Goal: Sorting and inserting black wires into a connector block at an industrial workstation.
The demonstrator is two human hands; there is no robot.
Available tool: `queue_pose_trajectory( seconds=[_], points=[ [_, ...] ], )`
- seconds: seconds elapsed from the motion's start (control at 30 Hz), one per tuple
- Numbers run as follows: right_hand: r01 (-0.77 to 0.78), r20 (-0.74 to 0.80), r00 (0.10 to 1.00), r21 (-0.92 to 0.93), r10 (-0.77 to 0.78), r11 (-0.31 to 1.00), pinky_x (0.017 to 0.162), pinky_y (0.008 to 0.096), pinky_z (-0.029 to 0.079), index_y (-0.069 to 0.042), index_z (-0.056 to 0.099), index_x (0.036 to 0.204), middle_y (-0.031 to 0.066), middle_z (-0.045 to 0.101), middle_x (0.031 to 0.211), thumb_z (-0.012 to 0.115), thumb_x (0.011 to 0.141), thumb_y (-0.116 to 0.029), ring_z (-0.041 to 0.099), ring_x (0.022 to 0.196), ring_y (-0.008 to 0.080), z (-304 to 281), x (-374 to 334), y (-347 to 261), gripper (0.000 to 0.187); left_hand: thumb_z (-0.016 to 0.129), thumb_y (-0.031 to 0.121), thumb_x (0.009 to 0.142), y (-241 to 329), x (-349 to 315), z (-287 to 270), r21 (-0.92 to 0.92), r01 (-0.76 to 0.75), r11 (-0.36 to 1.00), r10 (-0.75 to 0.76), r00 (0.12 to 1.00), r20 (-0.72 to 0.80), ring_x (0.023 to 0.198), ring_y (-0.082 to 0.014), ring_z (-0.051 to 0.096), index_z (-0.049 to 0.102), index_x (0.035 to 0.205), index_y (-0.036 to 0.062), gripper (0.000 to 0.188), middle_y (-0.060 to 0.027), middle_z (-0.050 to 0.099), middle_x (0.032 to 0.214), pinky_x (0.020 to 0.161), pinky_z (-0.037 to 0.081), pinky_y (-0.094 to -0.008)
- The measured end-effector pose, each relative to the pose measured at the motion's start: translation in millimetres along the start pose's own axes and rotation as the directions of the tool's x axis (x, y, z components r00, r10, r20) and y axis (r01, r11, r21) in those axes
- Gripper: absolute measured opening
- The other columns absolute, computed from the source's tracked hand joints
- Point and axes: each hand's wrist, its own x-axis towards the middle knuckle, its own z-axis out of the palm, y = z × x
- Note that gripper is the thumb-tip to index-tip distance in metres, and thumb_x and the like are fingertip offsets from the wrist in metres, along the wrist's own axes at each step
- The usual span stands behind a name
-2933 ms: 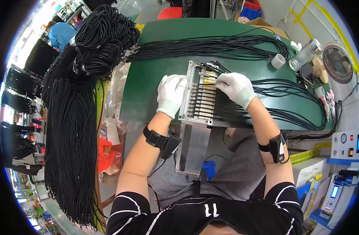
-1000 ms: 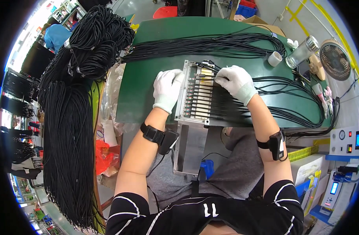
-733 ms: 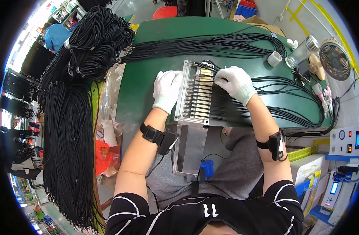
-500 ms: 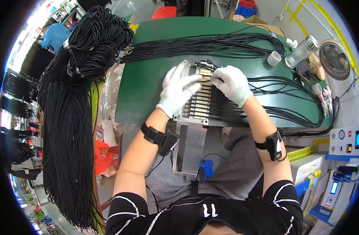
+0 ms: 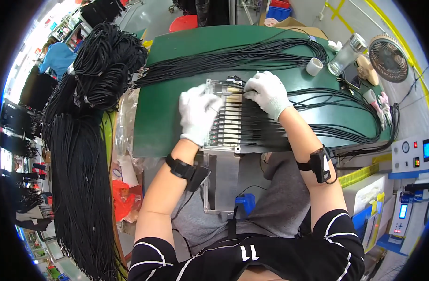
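A metal fixture (image 5: pixel 228 122) with a row of narrow slots sits at the table's near edge, several black cables laid across it. My right hand (image 5: pixel 267 95), in a white glove, is closed in a pinch on a black cable at the fixture's upper right side. At the fixture's left side is my gloved left hand (image 5: pixel 195 114), its fingers bent near the upper slots and smeared by motion. Whether it grips a cable end does not show. Loose black cables (image 5: pixel 327 96) run from the fixture to the right over the green table (image 5: pixel 163 110).
A long cable bundle (image 5: pixel 223 55) lies across the table's far part. More black cables (image 5: pixel 81 178) hang in a thick mass at left. On the right stand a white cup (image 5: pixel 313 67), a glass bottle (image 5: pixel 348 54) and a fan (image 5: pixel 387 58).
My left hand has drawn its outstretched fingers back and bent them near the fixture's left side. My right hand keeps its pinch by the upper slots. The whole view has shifted slightly.
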Motion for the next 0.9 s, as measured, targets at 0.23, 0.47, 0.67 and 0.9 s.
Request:
queue_pose_trajectory(
  seconds=[0.23,0.47,0.67,0.9],
  points=[
    [0.265,-0.311,0.933,0.253,-0.181,0.931,0.08,0.0407,0.047,-0.017,0.071,0.086,0.0041,0.066,0.085,0.075,0.077,-0.032,0.06,0.091,0.0281,4,3,-38,0.018,0.075,0.024,0.082,2,8,-4,-0.217,-0.043,0.975,0.024,0.996,-0.087,0.114,-0.0318,0.056,0.069,0.081,0.0045,0.02,-0.0124,0.066,0.119,0.102,0.041,-0.0449],
    [0.265,-0.154,0.961,0.29,-0.228,0.92,0.077,0.0406,0.047,-0.016,0.07,0.088,0.0034,0.066,0.081,0.076,0.076,-0.03,0.061,0.085,0.0283,-2,6,-40,0.02,0.073,0.021,0.084,5,5,-4,-0.335,0.002,0.942,-0.015,0.999,-0.036,0.115,-0.0295,0.056,0.07,0.081,0.0021,0.02,-0.0109,0.068,0.118,0.101,0.043,-0.0398],
    [0.325,-0.192,0.941,0.284,-0.279,0.902,0.076,0.0411,0.047,-0.015,0.07,0.091,0.0041,0.067,0.08,0.076,0.077,-0.028,0.061,0.083,0.0287,4,7,-48,0.02,0.073,0.02,0.085,0,3,-3,-0.43,0.095,0.898,-0.093,0.995,0.025,0.116,-0.0281,0.056,0.072,0.083,0.0015,0.019,-0.0104,0.068,0.119,0.099,0.045,-0.0387],
    [0.256,-0.086,0.966,0.42,-0.242,0.871,0.076,0.0408,0.047,-0.014,0.071,0.093,0.0054,0.067,0.076,0.077,0.077,-0.023,0.061,0.084,0.0281,5,7,-38,0.02,0.072,0.019,0.085,8,5,-9,-0.385,0.058,0.921,-0.058,0.998,0.013,0.117,-0.0267,0.056,0.073,0.085,0.0015,0.017,-0.01,0.067,0.12,0.097,0.047,-0.0376]
  ],
)
